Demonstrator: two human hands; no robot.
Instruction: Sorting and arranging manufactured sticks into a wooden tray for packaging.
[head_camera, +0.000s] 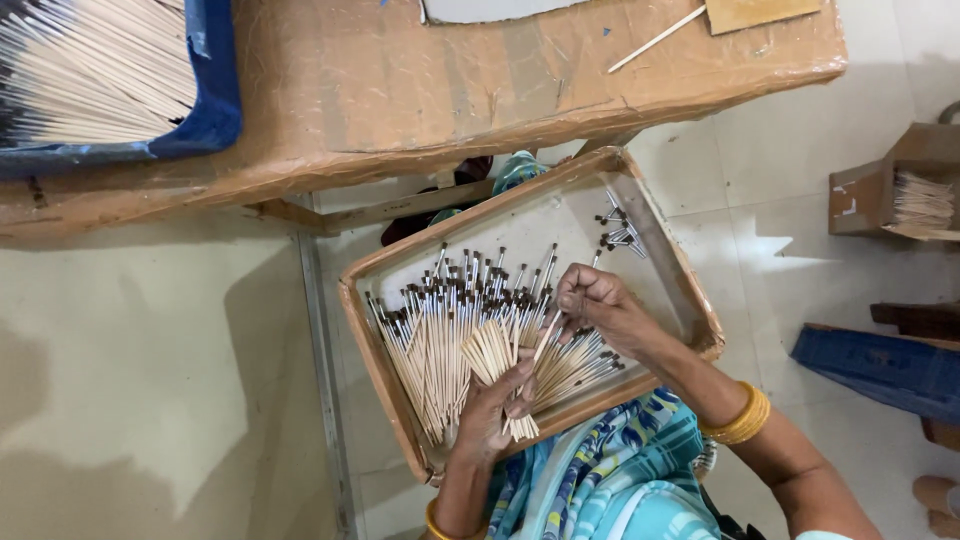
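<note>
A shallow brown tray (668, 243) rests on my lap and holds several thin pale sticks with dark tips (440, 330), fanned out across it. My left hand (490, 415) grips a small bunch of these sticks (492, 352) at the tray's near edge. My right hand (600, 305) pinches a single stick (547, 338) that slants down toward the left hand's bunch. A few short dark-tipped pieces (620, 235) lie apart in the tray's far right corner.
A brown paper-covered table (400, 90) stands just beyond the tray, with a blue bin of long pale sticks (90, 70) at its left and one loose stick (655, 40). A cardboard box of sticks (900, 190) and a blue bundle (885, 365) sit on the floor at right.
</note>
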